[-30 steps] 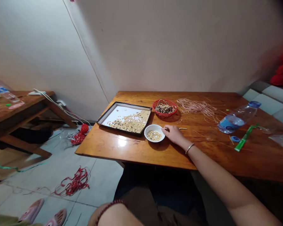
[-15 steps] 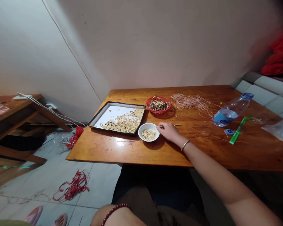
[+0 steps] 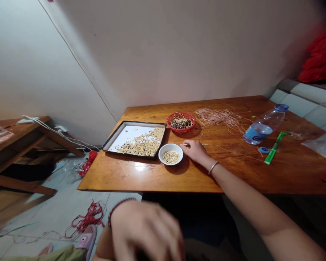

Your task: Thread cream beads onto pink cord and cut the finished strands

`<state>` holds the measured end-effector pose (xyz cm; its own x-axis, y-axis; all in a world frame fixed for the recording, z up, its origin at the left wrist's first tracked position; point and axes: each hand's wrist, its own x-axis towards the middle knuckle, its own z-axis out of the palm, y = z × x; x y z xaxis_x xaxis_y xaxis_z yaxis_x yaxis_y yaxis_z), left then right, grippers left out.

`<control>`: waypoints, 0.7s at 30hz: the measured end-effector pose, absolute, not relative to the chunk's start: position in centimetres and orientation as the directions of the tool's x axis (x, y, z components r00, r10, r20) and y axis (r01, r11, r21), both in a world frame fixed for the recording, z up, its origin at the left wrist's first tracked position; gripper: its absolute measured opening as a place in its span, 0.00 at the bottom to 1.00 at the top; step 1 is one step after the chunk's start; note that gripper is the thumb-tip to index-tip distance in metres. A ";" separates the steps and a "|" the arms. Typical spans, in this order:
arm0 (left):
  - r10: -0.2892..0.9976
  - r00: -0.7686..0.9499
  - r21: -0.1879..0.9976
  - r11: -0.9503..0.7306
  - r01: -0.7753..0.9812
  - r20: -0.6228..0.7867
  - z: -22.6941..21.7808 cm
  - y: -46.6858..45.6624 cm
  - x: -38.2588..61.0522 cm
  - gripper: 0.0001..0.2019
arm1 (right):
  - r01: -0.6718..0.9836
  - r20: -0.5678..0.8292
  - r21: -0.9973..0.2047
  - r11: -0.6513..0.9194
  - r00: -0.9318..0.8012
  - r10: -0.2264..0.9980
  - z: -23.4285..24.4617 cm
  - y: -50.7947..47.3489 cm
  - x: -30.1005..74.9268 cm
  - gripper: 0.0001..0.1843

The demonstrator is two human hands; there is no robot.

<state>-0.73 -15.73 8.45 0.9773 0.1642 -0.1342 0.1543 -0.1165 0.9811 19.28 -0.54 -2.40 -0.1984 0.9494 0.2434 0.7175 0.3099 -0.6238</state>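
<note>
While our right hand (image 3: 195,152) pinches the thread (image 3: 205,144) beside the bowl (image 3: 170,145), we cannot tell if our blurred left hand (image 3: 143,228) is open.

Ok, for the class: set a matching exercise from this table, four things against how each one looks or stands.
Things
1. White bowl
2. Red basket
3. Plastic bottle
4. Right hand

Descriptions
A. Lying on its side with water inside
B. Resting on the table beside a bowl
C. Holding dark and pale beads
D. Holding mostly pale beads

Pairs: 1-D, 2-C, 3-A, 4-B
</note>
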 end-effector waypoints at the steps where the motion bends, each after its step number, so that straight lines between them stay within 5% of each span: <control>1: 0.401 0.913 0.938 -0.282 0.200 -0.074 9.2 -14.0 -1.2 0.18 | 0.700 0.259 -0.638 0.322 -0.198 0.945 -2.4 -0.5 19.3 0.16; 4: 0.881 0.471 0.552 -0.415 0.724 0.044 9.0 -8.2 -2.9 0.18 | 0.656 0.296 -0.671 0.347 -0.192 0.936 -2.5 -0.4 19.2 0.14; 6: 0.973 0.225 0.196 -0.230 0.953 0.052 7.5 -4.7 -3.8 0.16 | 0.638 0.306 -0.687 0.348 -0.180 0.935 -2.6 -0.3 19.2 0.13; 8: 0.987 0.148 -0.035 -0.150 0.988 -0.056 5.8 -2.0 -4.6 0.17 | 0.615 0.316 -0.707 0.350 -0.169 0.934 -2.7 -0.3 19.2 0.12; 13: 0.980 0.129 -0.054 -0.138 0.989 -0.149 3.1 0.9 -5.7 0.16 | 0.550 0.290 -0.769 0.327 -0.156 0.944 -2.8 -0.1 19.1 0.12; 21: 0.969 0.229 0.040 -0.226 0.973 -0.097 2.0 1.5 -5.9 0.08 | 0.464 0.269 -0.830 0.310 -0.152 0.951 -2.9 0.0 18.8 0.12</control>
<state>-5.85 1.54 1.96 0.2287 0.9687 -0.0968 0.9734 -0.2258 0.0400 18.81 -0.02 -2.91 -0.1523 0.9509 0.2695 0.4637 0.3095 -0.8302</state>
